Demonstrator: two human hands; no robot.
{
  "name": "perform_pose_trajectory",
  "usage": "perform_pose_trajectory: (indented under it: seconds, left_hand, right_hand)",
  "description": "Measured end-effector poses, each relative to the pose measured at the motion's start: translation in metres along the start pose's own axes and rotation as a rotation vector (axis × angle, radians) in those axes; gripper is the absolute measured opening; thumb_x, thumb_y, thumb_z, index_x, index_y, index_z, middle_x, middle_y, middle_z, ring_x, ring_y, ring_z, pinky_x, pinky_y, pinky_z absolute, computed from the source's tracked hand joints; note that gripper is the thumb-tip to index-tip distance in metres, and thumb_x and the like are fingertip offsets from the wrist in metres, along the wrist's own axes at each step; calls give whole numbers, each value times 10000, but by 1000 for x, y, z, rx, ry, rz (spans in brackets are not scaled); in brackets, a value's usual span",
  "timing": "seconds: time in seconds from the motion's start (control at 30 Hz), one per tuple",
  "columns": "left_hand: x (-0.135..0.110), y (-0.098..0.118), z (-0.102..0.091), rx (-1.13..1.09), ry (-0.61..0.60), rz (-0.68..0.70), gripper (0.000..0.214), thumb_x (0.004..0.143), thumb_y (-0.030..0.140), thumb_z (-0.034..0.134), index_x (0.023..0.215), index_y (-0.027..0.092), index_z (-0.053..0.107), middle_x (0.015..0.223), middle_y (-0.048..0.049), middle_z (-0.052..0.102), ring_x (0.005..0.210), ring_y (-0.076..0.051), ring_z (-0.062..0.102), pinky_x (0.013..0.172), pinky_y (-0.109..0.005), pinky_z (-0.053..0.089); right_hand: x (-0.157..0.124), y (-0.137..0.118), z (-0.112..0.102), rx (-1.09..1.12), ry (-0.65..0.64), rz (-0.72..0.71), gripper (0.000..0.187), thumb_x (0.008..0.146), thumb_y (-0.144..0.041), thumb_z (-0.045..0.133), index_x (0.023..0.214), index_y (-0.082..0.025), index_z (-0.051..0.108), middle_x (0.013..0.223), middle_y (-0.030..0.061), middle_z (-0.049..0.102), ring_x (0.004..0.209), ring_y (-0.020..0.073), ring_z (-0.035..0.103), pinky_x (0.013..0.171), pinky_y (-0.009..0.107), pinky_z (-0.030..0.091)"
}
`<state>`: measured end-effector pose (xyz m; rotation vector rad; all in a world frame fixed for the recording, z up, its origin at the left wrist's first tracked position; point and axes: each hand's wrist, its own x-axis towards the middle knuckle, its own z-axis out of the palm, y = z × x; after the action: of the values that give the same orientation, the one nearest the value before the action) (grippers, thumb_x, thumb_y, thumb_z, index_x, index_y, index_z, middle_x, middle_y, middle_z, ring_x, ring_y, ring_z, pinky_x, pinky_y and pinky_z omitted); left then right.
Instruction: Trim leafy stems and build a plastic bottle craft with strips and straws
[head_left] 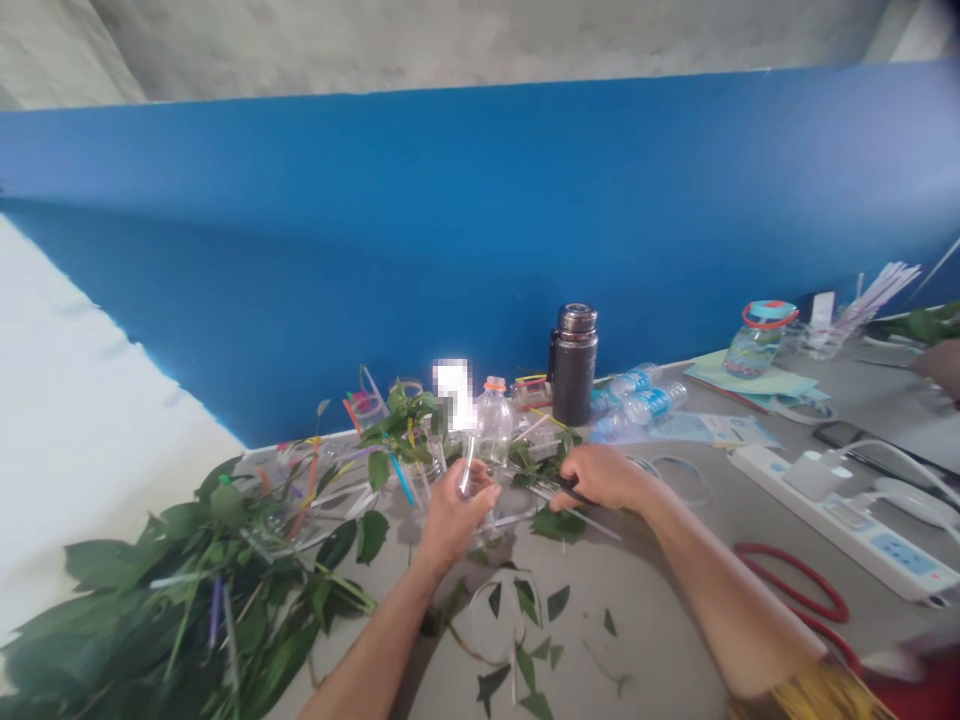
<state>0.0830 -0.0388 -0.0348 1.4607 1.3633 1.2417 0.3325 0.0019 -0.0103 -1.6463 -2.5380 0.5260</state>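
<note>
My left hand (pixel 456 515) is closed around a thin, clear piece that looks like a straw (pixel 468 462), held upright. To its right, my right hand (pixel 604 478) is closed on a dark-handled tool, apparently scissors (pixel 571 489), whose front part points left among leaves. A green leaf (pixel 561 524) lies just under the right hand. Behind my left hand stands a clear plastic bottle (pixel 494 420) with an orange cap. Cut leaf pieces (pixel 527 600) and a thin white loop are on the table in front of my hands.
A leafy heap (pixel 112 600) with straws mixed in covers the left side. A dark thermos (pixel 575 365) and lying water bottles (pixel 652 402) are behind. At right are a power strip (pixel 847 520), red cord (pixel 795 580), lidded jar (pixel 756 340) and another person's hand (pixel 941 368).
</note>
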Motion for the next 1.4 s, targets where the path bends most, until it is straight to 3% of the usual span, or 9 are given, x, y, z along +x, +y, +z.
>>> perform_pose_trajectory:
  seconds: [0.23, 0.6, 0.73, 0.93, 1.23, 1.4]
  left_hand:
    - [2, -7, -3, -384, -213, -221, 452, 663, 387, 797, 1031, 179, 638, 862, -20, 634, 729, -178, 664, 519, -221, 457]
    - [3, -12, -6, -614, -417, -281, 452, 737, 480, 784, 1059, 189, 656, 878, -19, 631, 716, -172, 657, 481, -226, 441]
    - [3, -14, -5, -586, -390, -301, 432, 739, 436, 792, 1067, 200, 641, 904, -22, 652, 754, -187, 683, 528, -244, 487]
    - [-2, -13, 0, -626, -370, -278, 570, 771, 393, 790, 1268, 217, 572, 932, -40, 691, 816, -219, 712, 764, -374, 571]
    - [1, -19, 0, -518, -259, -196, 529, 719, 357, 747, 1208, 190, 633, 996, -56, 675, 836, -205, 664, 725, -325, 522]
    - [0, -12, -2, -252, -176, -77, 506, 705, 330, 763, 1186, 230, 638, 953, -35, 668, 821, -205, 646, 729, -330, 487]
  right_hand:
    - [0, 7, 2, 160, -53, -67, 504, 711, -541, 778, 505, -171, 505, 520, -55, 360, 546, 101, 338, 559, 287, 201]
    - [0, 6, 0, 223, -74, -55, 556, 688, -626, 757, 493, -181, 487, 521, -53, 341, 566, 113, 348, 567, 289, 224]
    - [-1, 5, -1, 202, -75, -44, 507, 694, -584, 765, 517, -181, 515, 523, -50, 375, 553, 111, 370, 559, 289, 227]
    - [-5, 4, -5, 186, -41, 30, 511, 706, -602, 753, 537, -189, 503, 515, -46, 396, 543, 116, 370, 545, 292, 235]
    - [-6, 2, -6, 160, -74, -20, 409, 735, -542, 736, 604, -185, 585, 579, -18, 517, 586, 136, 467, 560, 280, 274]
    - [-3, 5, -1, 116, -72, -30, 408, 731, -548, 753, 603, -181, 631, 570, -8, 546, 552, 131, 462, 551, 281, 272]
